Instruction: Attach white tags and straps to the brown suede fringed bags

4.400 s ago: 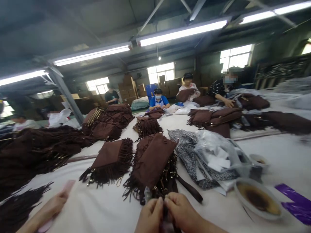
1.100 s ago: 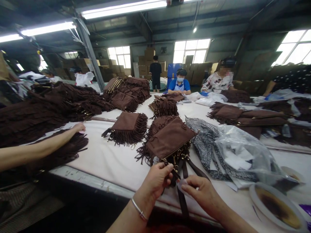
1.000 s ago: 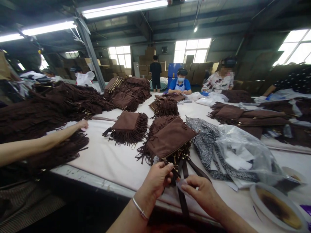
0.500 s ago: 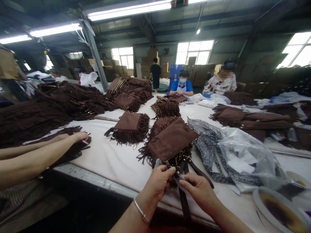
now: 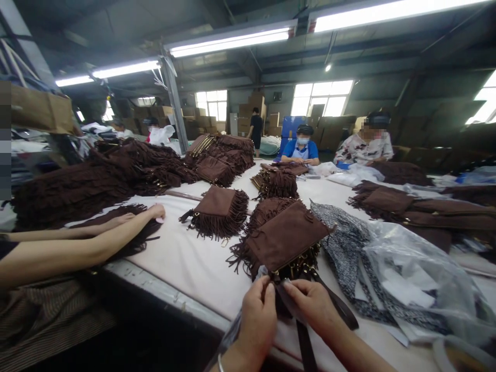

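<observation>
A dark brown fringed bag point(image 5: 289, 235) lies on the table just beyond my hands, with gold rings and clasps along its zipped edge. My left hand point(image 5: 256, 315) pinches a thin, greyish translucent plastic strip point(image 5: 235, 333) that trails down beside my wrist. My right hand point(image 5: 315, 310) is closed, thumb against fingers, on the bag's dark brown strap point(image 5: 304, 343) close to the metal fittings. Both hands nearly touch at the bag's near corner. Exactly what lies between the fingertips is partly hidden.
Another fringed bag point(image 5: 219, 209) lies left of mine. Bag piles point(image 5: 104, 181) fill the far left. Grey speckled cloth point(image 5: 344, 258) and a clear plastic bag point(image 5: 422, 274) lie right. A co-worker's arms point(image 5: 96, 237) reach in from the left along the table edge point(image 5: 166, 294).
The view has shifted, so the scene sits lower and farther right. My hands have come closer together at the strap, and the translucent strip now trails beside my left wrist.
</observation>
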`<state>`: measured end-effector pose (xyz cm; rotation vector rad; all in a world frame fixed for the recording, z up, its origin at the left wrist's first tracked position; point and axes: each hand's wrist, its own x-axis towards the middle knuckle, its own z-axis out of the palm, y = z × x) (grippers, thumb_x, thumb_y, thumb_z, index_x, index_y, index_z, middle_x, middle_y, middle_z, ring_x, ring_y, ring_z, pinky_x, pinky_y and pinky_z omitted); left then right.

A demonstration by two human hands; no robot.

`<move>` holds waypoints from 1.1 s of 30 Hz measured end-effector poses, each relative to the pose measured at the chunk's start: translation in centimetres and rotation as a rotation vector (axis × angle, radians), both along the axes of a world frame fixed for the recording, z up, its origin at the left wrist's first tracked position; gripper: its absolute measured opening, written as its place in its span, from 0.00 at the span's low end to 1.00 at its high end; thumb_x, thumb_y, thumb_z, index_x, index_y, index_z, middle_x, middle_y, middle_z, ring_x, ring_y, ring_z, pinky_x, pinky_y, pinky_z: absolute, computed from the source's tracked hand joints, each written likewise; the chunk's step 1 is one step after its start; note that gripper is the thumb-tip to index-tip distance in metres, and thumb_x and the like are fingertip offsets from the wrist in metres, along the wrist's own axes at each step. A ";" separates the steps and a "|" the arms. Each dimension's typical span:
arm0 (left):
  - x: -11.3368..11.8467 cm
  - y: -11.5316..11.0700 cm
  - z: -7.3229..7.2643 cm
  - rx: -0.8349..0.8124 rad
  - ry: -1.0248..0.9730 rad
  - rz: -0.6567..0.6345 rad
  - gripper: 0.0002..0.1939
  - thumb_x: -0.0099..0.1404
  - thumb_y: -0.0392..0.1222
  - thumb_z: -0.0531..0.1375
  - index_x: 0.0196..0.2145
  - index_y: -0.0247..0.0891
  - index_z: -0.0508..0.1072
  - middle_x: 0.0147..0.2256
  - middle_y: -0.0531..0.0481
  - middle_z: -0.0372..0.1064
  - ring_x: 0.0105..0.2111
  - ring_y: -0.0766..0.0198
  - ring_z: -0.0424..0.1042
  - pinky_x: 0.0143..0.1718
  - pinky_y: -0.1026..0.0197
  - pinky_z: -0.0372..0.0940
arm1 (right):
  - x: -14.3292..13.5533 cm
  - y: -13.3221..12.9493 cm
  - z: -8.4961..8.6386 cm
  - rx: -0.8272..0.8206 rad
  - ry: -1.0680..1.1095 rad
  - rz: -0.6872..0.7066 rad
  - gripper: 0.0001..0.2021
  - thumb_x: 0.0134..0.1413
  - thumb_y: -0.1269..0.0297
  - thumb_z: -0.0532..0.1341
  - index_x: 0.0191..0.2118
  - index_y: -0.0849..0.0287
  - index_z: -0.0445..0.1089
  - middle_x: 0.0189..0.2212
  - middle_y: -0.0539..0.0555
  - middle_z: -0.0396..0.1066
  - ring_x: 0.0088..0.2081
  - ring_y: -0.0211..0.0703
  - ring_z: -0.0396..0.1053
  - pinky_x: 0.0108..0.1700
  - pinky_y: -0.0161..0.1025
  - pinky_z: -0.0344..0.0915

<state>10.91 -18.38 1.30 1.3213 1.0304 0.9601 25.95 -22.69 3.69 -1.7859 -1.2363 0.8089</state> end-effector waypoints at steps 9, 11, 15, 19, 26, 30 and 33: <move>-0.2 -0.4 1.3 0.245 -0.051 0.017 0.10 0.65 0.41 0.57 0.39 0.40 0.77 0.39 0.41 0.73 0.41 0.53 0.70 0.48 0.55 0.63 | -0.3 0.2 -0.3 0.007 0.075 -0.027 0.25 0.52 0.43 0.58 0.31 0.62 0.80 0.27 0.54 0.78 0.33 0.51 0.73 0.34 0.38 0.65; -0.1 -0.5 1.5 0.280 -0.014 0.003 0.10 0.65 0.40 0.56 0.38 0.40 0.77 0.38 0.41 0.72 0.41 0.53 0.70 0.47 0.55 0.63 | -0.4 0.4 -0.2 0.008 0.095 -0.036 0.25 0.51 0.42 0.58 0.30 0.62 0.79 0.27 0.54 0.78 0.33 0.50 0.73 0.34 0.38 0.65; -0.1 -0.4 1.3 0.307 0.085 0.009 0.09 0.64 0.41 0.58 0.41 0.40 0.76 0.40 0.41 0.72 0.42 0.54 0.70 0.47 0.55 0.64 | -0.8 1.0 -0.3 0.012 0.177 -0.064 0.26 0.49 0.41 0.59 0.26 0.63 0.77 0.23 0.54 0.74 0.29 0.46 0.69 0.30 0.36 0.63; -0.1 0.1 0.0 0.130 0.010 0.071 0.10 0.62 0.44 0.61 0.40 0.38 0.74 0.37 0.42 0.74 0.38 0.56 0.73 0.42 0.57 0.67 | -1.0 1.6 -0.8 -0.032 0.244 -0.090 0.27 0.49 0.39 0.59 0.23 0.63 0.72 0.17 0.51 0.66 0.22 0.40 0.62 0.24 0.34 0.56; 1.0 -0.1 -0.6 -0.347 -0.077 -0.073 0.16 0.61 0.53 0.62 0.34 0.37 0.76 0.31 0.43 0.75 0.30 0.57 0.74 0.24 0.62 0.64 | -1.4 2.0 -1.4 -0.036 0.266 -0.196 0.25 0.50 0.40 0.58 0.20 0.59 0.67 0.15 0.49 0.63 0.20 0.39 0.60 0.21 0.35 0.55; 2.2 0.0 0.2 -0.499 -0.229 -0.059 0.20 0.58 0.57 0.64 0.33 0.34 0.75 0.30 0.43 0.74 0.29 0.59 0.74 0.26 0.62 0.65 | -0.9 1.8 -1.8 0.000 0.227 -0.172 0.26 0.50 0.39 0.57 0.24 0.61 0.73 0.18 0.52 0.69 0.23 0.43 0.66 0.23 0.36 0.60; 2.9 0.0 0.4 -0.588 -0.416 -0.026 0.23 0.52 0.58 0.68 0.33 0.35 0.72 0.29 0.46 0.73 0.28 0.60 0.73 0.28 0.61 0.66 | -0.3 1.5 -1.9 0.006 0.133 -0.124 0.28 0.52 0.39 0.56 0.26 0.62 0.75 0.22 0.55 0.74 0.27 0.47 0.70 0.28 0.38 0.65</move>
